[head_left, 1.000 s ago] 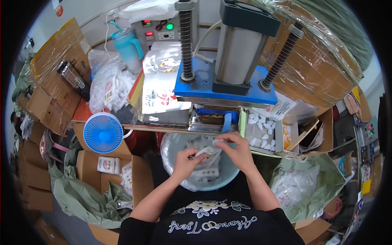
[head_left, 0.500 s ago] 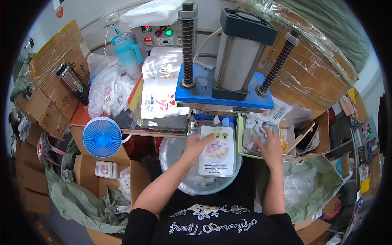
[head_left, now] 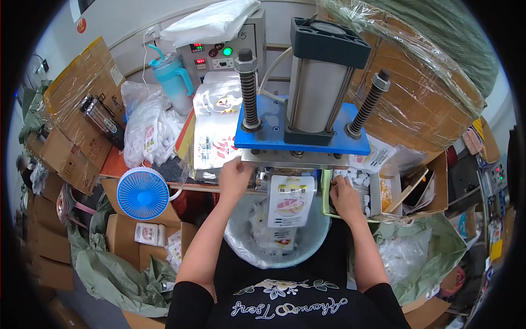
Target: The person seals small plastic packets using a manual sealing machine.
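A white printed pouch (head_left: 291,203) hangs under the front of the blue press (head_left: 274,123), above a round plastic-lined tub (head_left: 318,241) that holds more pouches. My left hand (head_left: 235,176) is closed at the left end of the press's metal plate, beside the stack of silvery printed pouches (head_left: 211,148); what its fingers hold is hidden. My right hand (head_left: 345,196) has its fingers bent together over the left part of the green tray (head_left: 325,192) of small white spouts (head_left: 359,178). Whatever those fingertips hold is too small to make out.
A blue fan (head_left: 143,193) stands at the left above an open carton (head_left: 123,236). Behind are a teal jug (head_left: 171,77), a dark thermos (head_left: 102,118) and a control box (head_left: 249,55). A green-lined box (head_left: 438,241) sits at the right.
My left hand has let go of the pouch and moved up and left to the press's edge. The press plate is lower over the pouch. My right hand has shifted left and its fingers have closed.
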`<state>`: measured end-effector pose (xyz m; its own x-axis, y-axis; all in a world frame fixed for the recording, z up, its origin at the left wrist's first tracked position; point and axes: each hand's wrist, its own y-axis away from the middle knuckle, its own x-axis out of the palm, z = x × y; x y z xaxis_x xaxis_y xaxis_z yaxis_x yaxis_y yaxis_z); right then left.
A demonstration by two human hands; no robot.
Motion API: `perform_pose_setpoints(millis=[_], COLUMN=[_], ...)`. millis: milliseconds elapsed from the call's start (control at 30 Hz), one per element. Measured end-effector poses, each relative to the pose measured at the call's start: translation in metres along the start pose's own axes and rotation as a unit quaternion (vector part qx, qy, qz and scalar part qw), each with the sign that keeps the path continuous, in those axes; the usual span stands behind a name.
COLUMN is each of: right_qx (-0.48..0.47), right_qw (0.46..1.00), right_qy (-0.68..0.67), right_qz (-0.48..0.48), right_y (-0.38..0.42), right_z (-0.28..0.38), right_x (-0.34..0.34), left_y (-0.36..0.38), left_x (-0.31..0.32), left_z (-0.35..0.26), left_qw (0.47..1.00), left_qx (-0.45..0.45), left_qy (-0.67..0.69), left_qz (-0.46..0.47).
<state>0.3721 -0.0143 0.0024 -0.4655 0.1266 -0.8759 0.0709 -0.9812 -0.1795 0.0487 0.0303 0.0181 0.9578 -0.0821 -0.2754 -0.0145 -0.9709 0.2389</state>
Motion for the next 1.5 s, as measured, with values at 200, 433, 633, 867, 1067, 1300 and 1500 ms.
perform_pose_setpoints(millis=[200, 433, 633, 867, 1067, 1300, 1500], right_qx=[-0.038, -0.058, 0.223, 0.214, 0.148, -0.021, 0.027], right_qw=[0.998, 0.96, 0.675, 0.681, 0.812, 0.935, 0.926], right_qy=[-0.039, -0.225, -0.695, -0.701, -0.565, -0.352, -0.375], right_qz=[0.014, 0.154, 0.107, 0.017, -0.023, -0.033, 0.013], right_y=[0.021, 0.008, 0.012, 0.014, 0.022, 0.034, 0.025], right_z=[0.006, -0.028, -0.053, -0.02, 0.071, 0.084, 0.08], right_x=[-0.018, -0.028, -0.035, -0.025, -0.011, 0.017, 0.002], left_y=[0.014, 0.035, 0.033, 0.101, 0.109, 0.109, 0.094], left_x=[-0.011, -0.023, -0.024, 0.029, 0.072, 0.072, 0.063], left_z=[0.057, 0.057, 0.035, 0.032, 0.044, 0.065, 0.064], left_qw=[0.837, 0.854, 0.883, 0.984, 0.993, 0.984, 0.993], left_qx=[0.29, 0.308, 0.305, 0.158, 0.059, 0.148, 0.1], left_qy=[-0.398, -0.333, -0.223, 0.043, 0.104, 0.1, 0.043], left_qz=[-0.239, -0.254, -0.28, -0.062, -0.003, -0.019, 0.044])
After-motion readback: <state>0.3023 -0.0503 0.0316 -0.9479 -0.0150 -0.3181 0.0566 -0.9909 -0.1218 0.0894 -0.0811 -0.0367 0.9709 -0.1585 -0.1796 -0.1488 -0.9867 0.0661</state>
